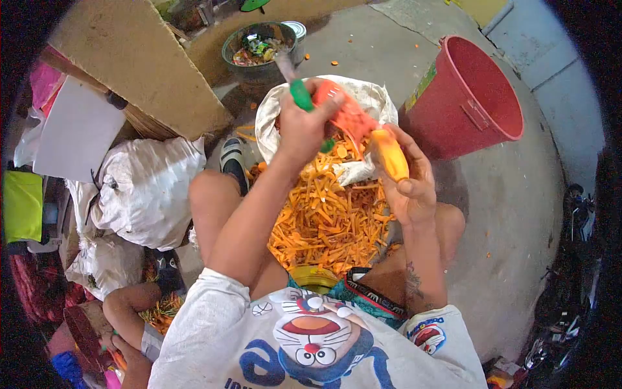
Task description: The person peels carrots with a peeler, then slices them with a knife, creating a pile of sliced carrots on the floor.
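My left hand (301,129) is closed around a green-handled knife (300,95), its blurred greyish blade pointing up and away. Against the same hand is an orange-red, mesh-like piece (350,117) whose kind I cannot make out; it stretches toward my right hand. My right hand (414,185) grips a smooth, peeled carrot (390,155), held upright and slightly tilted. Below both hands lies a heap of carrot peelings (330,214) between my legs, spilling from a white sack (272,120) with its mouth open.
A red bucket (431,123) stands tilted at the right. Beyond the sack sits a dark basin (259,71) of scraps beside a can (295,30). Stuffed white sacks (152,194) and a cardboard sheet (136,65) are at the left. Another person's hand (133,363) shows at lower left.
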`<state>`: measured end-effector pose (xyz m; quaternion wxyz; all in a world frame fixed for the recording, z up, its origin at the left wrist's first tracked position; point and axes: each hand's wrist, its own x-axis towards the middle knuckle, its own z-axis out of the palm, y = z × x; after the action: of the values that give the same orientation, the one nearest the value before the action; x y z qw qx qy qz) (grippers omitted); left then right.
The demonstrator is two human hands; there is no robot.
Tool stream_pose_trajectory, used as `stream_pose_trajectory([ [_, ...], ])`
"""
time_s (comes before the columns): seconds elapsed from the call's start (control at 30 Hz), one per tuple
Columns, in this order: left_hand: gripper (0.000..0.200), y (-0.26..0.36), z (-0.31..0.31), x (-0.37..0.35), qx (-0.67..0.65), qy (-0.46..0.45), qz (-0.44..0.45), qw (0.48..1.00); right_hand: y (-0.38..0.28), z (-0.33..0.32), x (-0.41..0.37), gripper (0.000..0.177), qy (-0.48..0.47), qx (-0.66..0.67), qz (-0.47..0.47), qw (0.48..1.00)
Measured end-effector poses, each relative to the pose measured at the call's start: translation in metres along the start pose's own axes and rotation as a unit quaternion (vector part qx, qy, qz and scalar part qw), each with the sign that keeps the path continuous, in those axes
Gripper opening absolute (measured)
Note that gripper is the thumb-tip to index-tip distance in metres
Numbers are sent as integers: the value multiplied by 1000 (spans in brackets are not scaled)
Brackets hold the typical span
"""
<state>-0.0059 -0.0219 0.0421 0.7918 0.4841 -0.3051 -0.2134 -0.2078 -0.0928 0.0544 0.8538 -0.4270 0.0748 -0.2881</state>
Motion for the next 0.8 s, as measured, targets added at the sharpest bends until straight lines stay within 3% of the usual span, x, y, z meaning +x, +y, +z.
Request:
stream_pose_trajectory([
  [0.03,24,1,-17,8,23,14,-122,992,0,-1,1,97,-22,1,-6,1000],
  [0.07,23,-5,-18,8,-6,51,-124,991,1,1,0,97,-25,1,-7,1000],
  [0.13,22,6,-6,4,-36,86,-121,988,1,3,0,95,17,-3,-1,1000],
  [0.2,20,23,8,-15,-19,-28,-53,998,4,-2,2,95,23,-3,0,1000],
  [0.3,19,19,1,-11,12,-30,-49,998,5,-7,0,95,7,3,13,1000],
  [0.37,20,-1,-11,1,-10,9,-43,999,5,-5,0,95,-22,10,17,1000],
  [0.43,21,5,-11,7,-32,94,-119,988,5,-3,2,97,6,21,25,999],
  [0.5,20,15,5,-8,-71,74,-99,990,5,3,5,98,17,13,12,1000],
  [0.57,14,30,19,-21,-36,-37,37,998,6,6,3,99,32,7,5,999],
  [0.6,16,33,14,-20,-1,-41,12,999,6,5,0,100,22,16,8,1000],
  [0.63,16,23,5,-13,-1,-40,11,999,5,5,-1,101,11,25,9,1000],
  [0.73,19,2,-11,7,-37,104,-42,993,6,-1,3,92,-19,97,26,995],
  [0.8,19,8,0,0,-40,76,-21,996,4,1,5,92,1,82,21,996],
])
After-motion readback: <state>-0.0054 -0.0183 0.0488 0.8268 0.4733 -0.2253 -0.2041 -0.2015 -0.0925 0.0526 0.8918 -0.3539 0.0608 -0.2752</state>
